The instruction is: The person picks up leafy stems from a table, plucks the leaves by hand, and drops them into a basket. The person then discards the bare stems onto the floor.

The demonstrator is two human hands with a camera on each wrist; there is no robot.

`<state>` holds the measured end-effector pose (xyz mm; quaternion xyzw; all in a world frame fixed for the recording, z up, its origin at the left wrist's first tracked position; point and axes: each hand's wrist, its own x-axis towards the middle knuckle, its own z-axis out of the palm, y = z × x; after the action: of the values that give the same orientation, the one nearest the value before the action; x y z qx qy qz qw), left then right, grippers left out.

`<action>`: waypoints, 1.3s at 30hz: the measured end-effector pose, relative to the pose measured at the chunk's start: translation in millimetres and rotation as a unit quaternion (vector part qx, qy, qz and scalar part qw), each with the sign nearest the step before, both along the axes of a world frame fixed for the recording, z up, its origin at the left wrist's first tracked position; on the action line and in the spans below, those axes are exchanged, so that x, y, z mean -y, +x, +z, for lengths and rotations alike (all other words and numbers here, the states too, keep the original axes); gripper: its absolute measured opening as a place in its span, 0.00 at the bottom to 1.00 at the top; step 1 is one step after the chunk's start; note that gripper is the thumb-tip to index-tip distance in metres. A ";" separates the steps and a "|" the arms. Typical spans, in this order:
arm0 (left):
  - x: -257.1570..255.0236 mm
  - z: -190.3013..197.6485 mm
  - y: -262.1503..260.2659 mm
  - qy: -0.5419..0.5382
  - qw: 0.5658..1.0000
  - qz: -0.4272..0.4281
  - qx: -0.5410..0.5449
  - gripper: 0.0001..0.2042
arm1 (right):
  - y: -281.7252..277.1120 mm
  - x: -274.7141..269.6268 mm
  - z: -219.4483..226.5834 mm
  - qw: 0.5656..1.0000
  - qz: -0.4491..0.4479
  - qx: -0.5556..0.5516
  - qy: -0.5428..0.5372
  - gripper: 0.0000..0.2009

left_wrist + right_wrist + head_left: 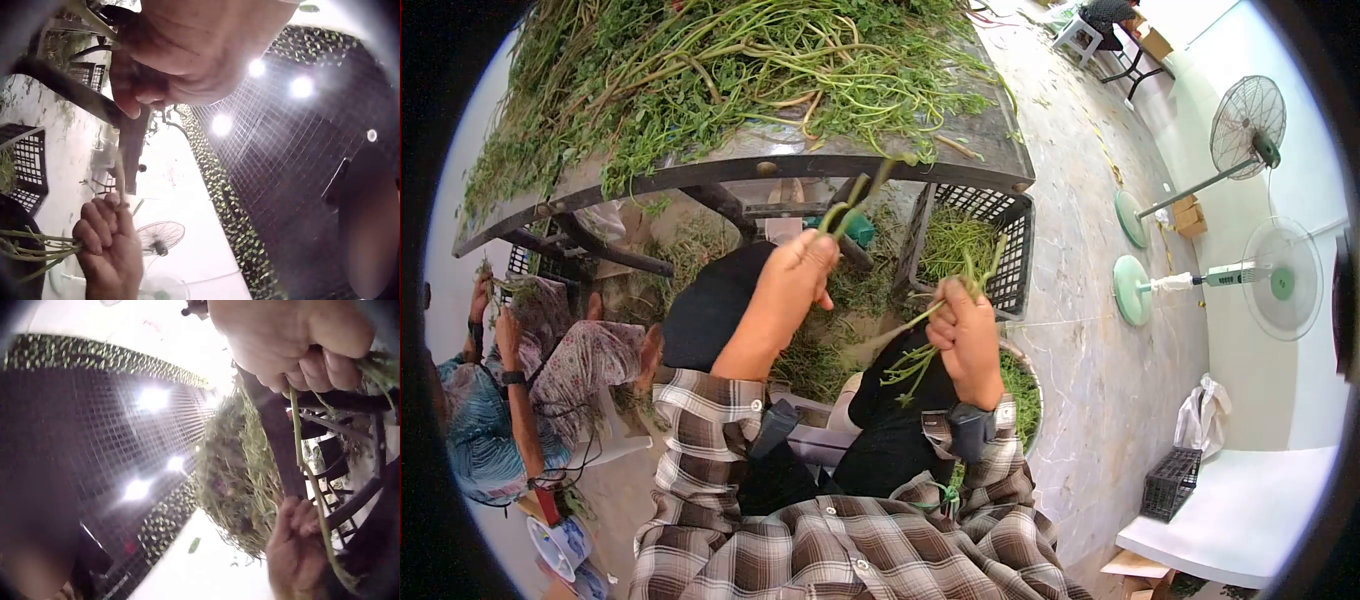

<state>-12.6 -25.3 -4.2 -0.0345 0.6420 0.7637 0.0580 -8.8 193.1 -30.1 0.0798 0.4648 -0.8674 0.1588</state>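
Observation:
My left hand [793, 278] is raised over the lap near the table's front edge, pinching a short piece of green plant stem [858, 192] that sticks out past the thumb. Farther right, my right hand [970, 338] grips a small bunch of thin green stems [40, 251]. Some of those leafy ends [908, 370] hang down to the left of the fist, while others poke up above it. In the right wrist view one long stem [297, 428] runs down from under the curled fingers. The two hands are apart.
A heap of leafy stems [730, 75] covers the table [990, 150] ahead. Below its right corner stands a black crate [1012, 260] holding greens; a round basket [1032, 385] is beside the right knee. Another person [510, 390] sits at left. Fans [1245, 130] stand at right.

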 end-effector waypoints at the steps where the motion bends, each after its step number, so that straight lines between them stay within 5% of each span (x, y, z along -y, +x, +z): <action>1: 1.0 1.5 -0.4 0.007 1.000 0.002 0.006 0.14 | -1.8 -5.0 -0.4 1.000 -0.012 -0.001 -0.029 0.09; 6: -17.6 -14.7 3.5 0.029 0.999 -0.029 0.008 0.14 | 0.4 6.8 6.4 0.998 -0.045 -0.017 -0.044 0.09; 9: -26.9 -23.2 4.2 -0.073 0.988 -0.125 -0.056 0.12 | 2.8 22.9 3.4 0.998 -0.041 -0.034 -0.029 0.08; 16: -34.9 -2.0 13.1 -0.084 0.983 -0.149 0.071 0.10 | 4.0 40.8 -1.2 0.996 -0.075 -0.051 0.017 0.08; 19: -42.2 -18.3 12.7 -0.041 0.989 -0.144 -0.022 0.10 | 4.6 41.2 -3.4 0.997 -0.046 -0.062 0.022 0.08; 26: -39.4 -22.7 11.3 0.000 0.990 -0.144 0.000 0.10 | 5.6 45.6 -0.8 0.998 -0.048 -0.030 -0.011 0.08; 31: -34.9 -11.0 13.1 -0.278 0.951 -0.097 -0.095 0.08 | 0.9 39.4 -11.8 0.987 -0.014 -0.007 -0.158 0.12; 39: -38.7 -8.2 16.4 -0.219 0.960 -0.137 -0.104 0.10 | 3.6 37.0 -2.8 0.984 -0.013 -0.012 -0.176 0.14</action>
<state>3.8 13.5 -12.4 0.1211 0.7947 0.5886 0.0858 -5.1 156.1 -32.9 0.0458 0.3057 -0.9385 0.1536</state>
